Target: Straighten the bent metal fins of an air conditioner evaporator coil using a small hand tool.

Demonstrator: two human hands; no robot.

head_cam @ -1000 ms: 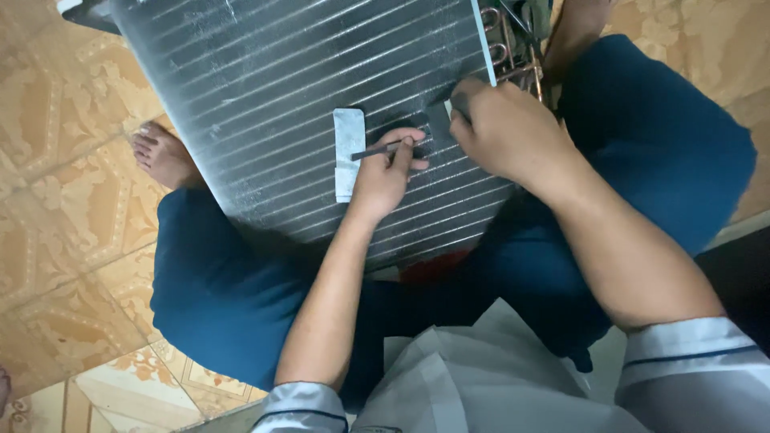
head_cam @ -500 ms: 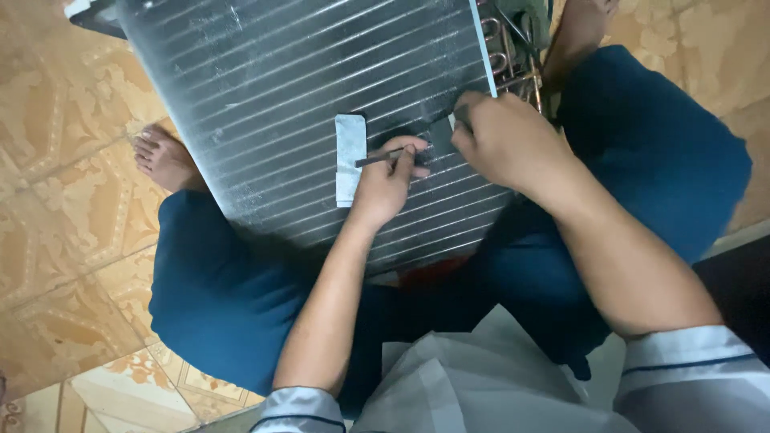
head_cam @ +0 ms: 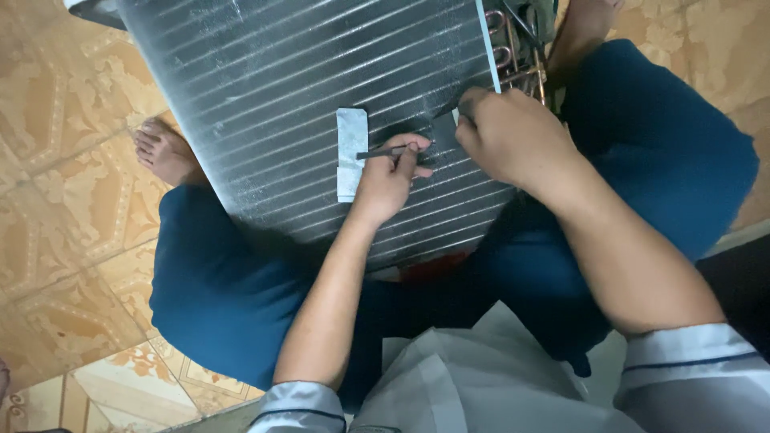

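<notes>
Barely anything is shifting since the earlier frames: both hands are staying on the same patch of the coil, the left one creeping slightly with its tool tip, the right edging a little nearer the coil's right end.

Head view, the only one. Person is sitting cross-legged on the floor, finned coil (head_cam: 265, 104) lying tilted across the lap, running from near centre to far left. Left hand (head_cam: 391, 178) is pinching a thin dark metal tool (head_cam: 385, 151), pick or small driver, between thumb and fingers; tip is pointing left and touching the edge of a pale grey rectangular patch (head_cam: 351, 154) stuck on the fins. Right hand (head_cam: 507, 132) is clenched just right of it, knuckles up, pressing on the coil near its right end; whether it is gripping anything I cannot tell, fingers are hidden.

Step, as I read it: working at the patch or the fins beside it with the tool point. Next move is calling for a light, shallow stroke along the fin lines, right hand bracing the coil.

Materials: fins are thin, dull silver aluminium, tightly ribbed, dusty, easy to bend. Copper tube bends (head_cam: 513, 48) are showing at the far right end, reddish and glossy. Patch is looking matte, tape-like. Trousers (head_cam: 224, 297) are dark blue cloth; floor tiles (head_cam: 64, 200) are tan, patterned, glazed. Bare foot (head_cam: 164, 152) is resting left of the coil.
</notes>
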